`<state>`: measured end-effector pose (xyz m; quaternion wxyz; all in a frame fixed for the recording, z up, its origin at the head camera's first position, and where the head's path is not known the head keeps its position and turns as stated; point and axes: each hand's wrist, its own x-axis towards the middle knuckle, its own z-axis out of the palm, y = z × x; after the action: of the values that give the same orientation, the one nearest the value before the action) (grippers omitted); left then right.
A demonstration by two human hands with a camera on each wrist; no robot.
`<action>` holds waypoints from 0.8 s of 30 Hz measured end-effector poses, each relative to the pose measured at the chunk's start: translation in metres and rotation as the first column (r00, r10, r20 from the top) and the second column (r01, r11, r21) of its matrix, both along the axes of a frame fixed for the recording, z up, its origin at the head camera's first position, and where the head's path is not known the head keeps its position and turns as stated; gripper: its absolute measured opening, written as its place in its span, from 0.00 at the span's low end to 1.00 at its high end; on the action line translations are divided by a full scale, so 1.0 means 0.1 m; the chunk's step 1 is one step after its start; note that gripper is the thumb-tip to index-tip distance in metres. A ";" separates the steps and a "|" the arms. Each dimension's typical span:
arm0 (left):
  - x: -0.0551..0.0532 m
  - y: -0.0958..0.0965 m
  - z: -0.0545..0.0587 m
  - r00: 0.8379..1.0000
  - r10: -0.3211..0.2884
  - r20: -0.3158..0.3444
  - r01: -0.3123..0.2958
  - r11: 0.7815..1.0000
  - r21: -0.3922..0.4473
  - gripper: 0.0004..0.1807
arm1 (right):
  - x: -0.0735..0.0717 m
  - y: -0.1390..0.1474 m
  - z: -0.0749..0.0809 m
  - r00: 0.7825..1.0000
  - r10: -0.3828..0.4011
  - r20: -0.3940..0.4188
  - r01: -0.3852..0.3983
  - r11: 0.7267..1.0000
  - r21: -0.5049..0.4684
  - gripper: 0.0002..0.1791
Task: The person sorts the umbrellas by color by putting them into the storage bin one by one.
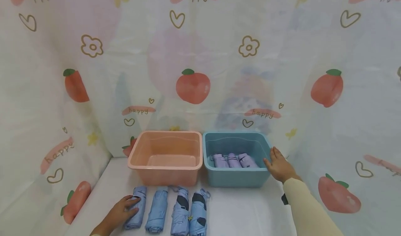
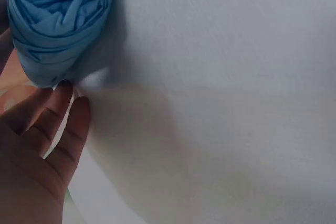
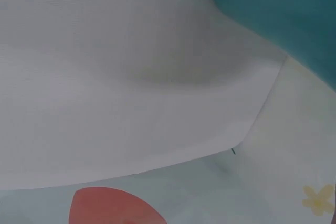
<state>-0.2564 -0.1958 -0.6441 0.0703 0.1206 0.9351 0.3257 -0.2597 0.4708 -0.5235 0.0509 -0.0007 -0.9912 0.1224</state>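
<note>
My left hand lies against the left side of the leftmost folded blue umbrella, fingertips touching it. The left wrist view shows the rolled end of a blue umbrella beside loosely extended fingers. To its right on the white table lie another plain blue umbrella and two blue ones with dark patches. My right hand rests with straight fingers on the right rim of the blue bin. Several lilac folded umbrellas lie in that bin. The right wrist view leaves out the right hand.
A pink bin stands left of the blue one, nearly touching it, at the back of the white table. Cloth walls printed with fruit and hearts enclose the table at the back and sides.
</note>
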 end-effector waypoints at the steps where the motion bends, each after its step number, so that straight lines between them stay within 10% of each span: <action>1: -0.01 0.02 0.00 1.000 0.011 0.024 -0.010 1.000 -0.029 0.26 | 0.01 -0.01 0.00 1.000 -0.001 0.000 0.001 1.000 0.003 0.48; 8: -0.05 0.15 0.00 0.986 0.065 0.152 -0.042 0.988 -0.148 0.29 | -0.02 0.02 -0.03 1.000 0.011 0.004 -0.011 1.000 -0.015 0.49; 24: -0.11 0.33 0.09 0.988 0.068 0.135 -0.052 0.992 -0.118 0.28 | -0.04 0.05 -0.04 1.000 0.016 -0.006 -0.016 1.000 0.002 0.48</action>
<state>-0.2671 -0.1627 -0.6347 0.1323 0.0652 0.9482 0.2815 -0.2637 0.4755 -0.5272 0.0531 0.0076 -0.9911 0.1217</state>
